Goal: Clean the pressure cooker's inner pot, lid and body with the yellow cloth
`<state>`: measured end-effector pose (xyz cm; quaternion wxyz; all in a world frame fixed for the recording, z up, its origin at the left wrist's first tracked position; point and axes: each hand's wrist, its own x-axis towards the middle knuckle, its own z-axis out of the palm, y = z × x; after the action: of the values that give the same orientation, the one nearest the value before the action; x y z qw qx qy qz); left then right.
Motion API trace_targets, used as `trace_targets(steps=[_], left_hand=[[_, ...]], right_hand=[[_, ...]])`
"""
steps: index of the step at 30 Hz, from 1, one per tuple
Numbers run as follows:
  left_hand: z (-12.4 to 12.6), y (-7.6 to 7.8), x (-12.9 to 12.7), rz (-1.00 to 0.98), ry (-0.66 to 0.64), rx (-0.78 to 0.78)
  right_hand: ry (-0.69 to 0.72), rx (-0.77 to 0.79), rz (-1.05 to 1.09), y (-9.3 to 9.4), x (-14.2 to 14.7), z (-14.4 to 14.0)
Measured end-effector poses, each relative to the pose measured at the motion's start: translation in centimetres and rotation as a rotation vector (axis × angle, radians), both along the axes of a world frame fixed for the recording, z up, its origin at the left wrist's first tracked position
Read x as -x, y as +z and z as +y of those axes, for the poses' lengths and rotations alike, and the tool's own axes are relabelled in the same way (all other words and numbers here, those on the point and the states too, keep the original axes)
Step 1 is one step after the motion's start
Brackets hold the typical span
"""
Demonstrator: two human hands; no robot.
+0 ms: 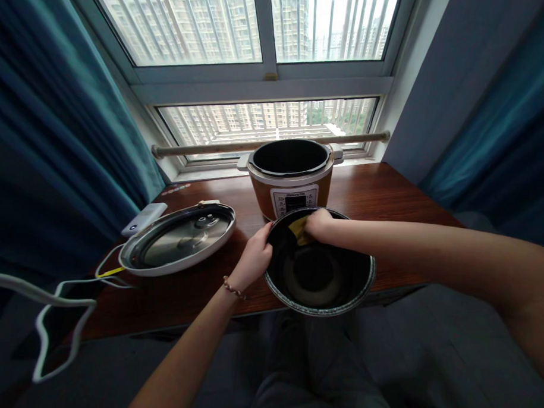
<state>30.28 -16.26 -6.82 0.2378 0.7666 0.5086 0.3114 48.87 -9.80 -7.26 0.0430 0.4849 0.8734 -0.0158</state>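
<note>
While the person sits at a dark reddish-brown wooden table (170, 295) under a window, the head camera looks down at both bare hands working on a round black non-stick inner pot with a speckled rim (319, 271). This pot sits at the table's near edge, just in front of an orange and white electric pressure cooker body (290, 181), and partly overhangs the person's lap.

The left hand (253, 257), with a beaded bracelet at the wrist, grips the pot's left rim, fingers curled over the edge. The right hand (318, 224) reaches inside at the far wall, closed on a small yellow sponge (299, 230) pressed against the black surface.

By the look of it, the step in hand is wiping the pot's inner wall. A next move would call for a steady hold on the rim while the sponge travels round the wall and down to the base.

The pot is round, with no long axis. Its mouth tilts up and toward the person.

Left of the pot, well apart, a shiny round steel cooker lid (178, 239) lies on the table, with a small white box-shaped device (144, 218) just behind it and white cables (58, 303) trailing off the table's left edge.
</note>
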Motion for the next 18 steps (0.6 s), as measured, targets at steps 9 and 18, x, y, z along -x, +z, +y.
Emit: trace_targets(steps=[9, 18], left_hand=[[-0.5, 1.1, -0.4, 0.288, 0.057, -0.243], [4.6, 2.4, -5.9, 0.830, -0.661, -0.485]], right_hand=[[0.794, -0.342, -0.068, 2.1, -3.4, -0.5], [0.660, -0.410, -0.214, 2.1, -5.9, -0.7]])
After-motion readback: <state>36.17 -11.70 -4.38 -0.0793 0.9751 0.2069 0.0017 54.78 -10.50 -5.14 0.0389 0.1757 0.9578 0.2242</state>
